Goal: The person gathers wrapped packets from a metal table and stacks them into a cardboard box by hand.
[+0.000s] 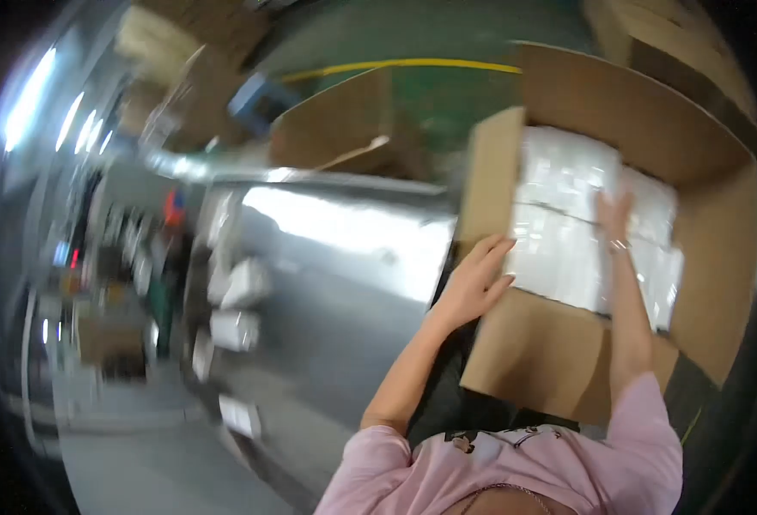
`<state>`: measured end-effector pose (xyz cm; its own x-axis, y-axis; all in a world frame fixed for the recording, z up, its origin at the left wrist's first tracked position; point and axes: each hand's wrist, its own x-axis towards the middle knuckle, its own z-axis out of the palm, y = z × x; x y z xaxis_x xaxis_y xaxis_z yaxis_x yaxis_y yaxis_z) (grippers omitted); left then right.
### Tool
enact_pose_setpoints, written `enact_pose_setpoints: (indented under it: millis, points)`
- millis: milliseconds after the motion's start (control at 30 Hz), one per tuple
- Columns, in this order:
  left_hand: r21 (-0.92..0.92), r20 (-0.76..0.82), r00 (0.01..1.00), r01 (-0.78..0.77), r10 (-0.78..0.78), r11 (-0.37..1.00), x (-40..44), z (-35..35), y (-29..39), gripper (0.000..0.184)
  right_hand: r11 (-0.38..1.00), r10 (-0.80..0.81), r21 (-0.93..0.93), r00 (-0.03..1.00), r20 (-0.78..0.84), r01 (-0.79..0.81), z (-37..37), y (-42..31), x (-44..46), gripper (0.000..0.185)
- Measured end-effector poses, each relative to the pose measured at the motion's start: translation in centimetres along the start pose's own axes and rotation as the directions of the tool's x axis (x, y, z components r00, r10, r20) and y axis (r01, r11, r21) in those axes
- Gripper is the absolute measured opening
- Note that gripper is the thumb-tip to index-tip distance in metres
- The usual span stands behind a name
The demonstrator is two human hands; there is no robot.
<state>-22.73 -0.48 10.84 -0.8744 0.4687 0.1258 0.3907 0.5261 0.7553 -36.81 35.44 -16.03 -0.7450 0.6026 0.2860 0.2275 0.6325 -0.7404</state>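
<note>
A large open cardboard box (pixel 559 352) stands at the right with its flaps spread outward. White packets in shiny plastic wrap (pixel 563 172) lie inside it in rows. My right hand (pixel 614 215) reaches into the box, its fingers apart on top of the packets; motion smears the fingertips. At the box's left side is my left hand (pixel 480 279), thumb and fingers spread by the flap and the edge of the nearest packets. Whether it touches the cardboard or a packet I cannot tell. No held item shows in either hand.
A shiny metal table (pixel 335 343) is left of the box, with several white packets (pixel 237 330) along its far-left side. Another open carton (pixel 335 120) stands behind the table. A yellow line (pixel 404 63) crosses the green floor; more cartons (pixel 670 43) are at the upper right.
</note>
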Motion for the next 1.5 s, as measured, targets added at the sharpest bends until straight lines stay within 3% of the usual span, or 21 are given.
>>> enact_pose_setpoints:
  millis: [33,100,133,233,300,467,500,600,700,800,867,1000,1033,1067,1100,1167,1267,1333,1400,1433,1500]
  points:
    - [0.082,-0.171,0.985,0.028,-0.014,0.996,-3.8,-2.5,-0.7,0.044,0.943,-0.232,-0.258,0.971,-0.064,0.208,-2.5,-0.2,-0.2,0.077]
    - [0.162,-0.483,0.864,0.249,-0.143,0.955,-12.2,-7.8,-3.0,0.039,0.965,-0.054,0.263,0.988,0.144,0.015,-5.3,0.3,-1.1,0.057]
    - [0.176,-0.593,0.779,0.370,-0.201,0.912,-16.8,-10.3,-4.0,0.036,0.985,-0.114,0.151,0.975,0.189,0.086,-6.1,-0.1,-1.1,0.046]
    - [0.159,-0.841,0.478,0.668,-0.254,0.727,-29.0,-16.2,-8.1,0.032,0.925,-0.289,0.330,0.911,0.294,0.186,-8.2,-10.6,-6.1,0.036]
    - [0.286,-0.894,0.415,0.817,-0.166,0.500,-35.5,-19.7,-11.6,0.031,0.885,-0.393,0.385,0.864,0.314,0.262,-10.2,-19.3,-12.0,0.032]
    - [-0.014,-0.907,0.098,0.965,-0.409,0.262,-39.6,-27.6,-16.2,0.051,0.646,-0.763,0.580,0.390,0.516,0.497,-10.9,-33.8,-25.4,0.024]
    - [0.015,-0.890,0.120,0.972,-0.439,0.235,-39.6,-28.8,-17.3,0.054,0.495,-0.865,0.586,0.296,0.405,0.642,-10.5,-34.9,-26.6,0.024]
    - [0.112,-0.770,0.168,0.985,-0.615,0.129,-40.3,-30.3,-22.2,0.064,0.625,-0.775,0.596,0.305,0.554,0.505,-11.0,-37.0,-29.3,0.024]
    - [0.054,-0.797,0.275,0.920,-0.538,0.389,-40.5,-27.4,-25.0,0.062,0.719,-0.689,0.540,0.347,0.637,0.436,-11.1,-37.1,-29.9,0.022]
    - [0.355,-0.816,0.526,0.784,-0.240,0.509,-38.5,-21.6,-21.3,0.060,0.782,-0.621,0.495,0.403,0.672,0.380,-10.0,-36.1,-31.0,0.022]
    - [0.284,-0.743,0.573,0.738,-0.345,0.612,-36.7,-16.9,-16.2,0.060,0.799,-0.600,0.488,0.425,0.677,0.351,-8.3,-37.5,-32.2,0.023]
    - [0.244,-0.676,0.677,0.577,-0.290,0.779,-34.6,-7.5,-7.6,0.056,0.817,-0.576,0.548,0.239,0.782,0.178,-4.0,-40.7,-38.0,0.032]
    - [0.235,-0.675,0.684,0.554,-0.275,0.799,-34.1,-5.5,-5.8,0.056,0.908,-0.366,0.380,0.106,0.925,-0.178,-5.7,-43.0,-39.5,0.035]
    - [0.228,-0.671,0.696,0.523,-0.256,0.821,-34.0,-3.8,-4.5,0.056,0.957,-0.285,0.284,-0.007,0.959,-0.067,-6.0,-43.8,-40.1,0.043]
    - [0.199,-0.684,0.693,0.480,-0.230,0.855,-34.2,-2.9,-4.1,0.057,0.924,-0.370,0.360,0.064,0.927,0.129,-5.4,-42.9,-41.1,0.050]
    - [0.132,-0.702,0.685,0.393,-0.194,0.910,-34.4,-2.1,-4.2,0.059,0.924,-0.377,0.378,-0.041,0.926,0.059,-5.4,-41.0,-41.3,0.057]
    - [0.050,-0.746,0.631,0.372,-0.213,0.927,-33.8,-1.8,-5.0,0.063,0.928,-0.370,0.370,0.008,0.929,-0.050,-8.3,-40.0,-39.9,0.060]
    - [0.106,-0.721,0.677,0.321,-0.150,0.941,-32.0,-2.0,-5.3,0.065,0.918,-0.382,0.387,0.071,0.922,-0.090,-9.2,-39.1,-39.4,0.060]
    - [0.194,-0.671,0.734,0.308,-0.103,0.931,-30.5,-2.7,-5.4,0.069,0.883,-0.311,0.345,0.154,0.938,-0.319,-10.6,-38.0,-38.8,0.061]
    - [0.195,-0.664,0.741,0.305,-0.103,0.932,-29.6,-2.6,-6.0,0.069,0.837,-0.272,0.319,0.167,0.948,-0.445,-10.8,-36.7,-38.1,0.059]
    - [0.199,-0.656,0.747,0.313,-0.111,0.929,-27.4,-2.3,-7.4,0.070,0.529,-0.258,0.388,0.292,0.921,-0.755,-11.2,-33.9,-35.6,0.056]
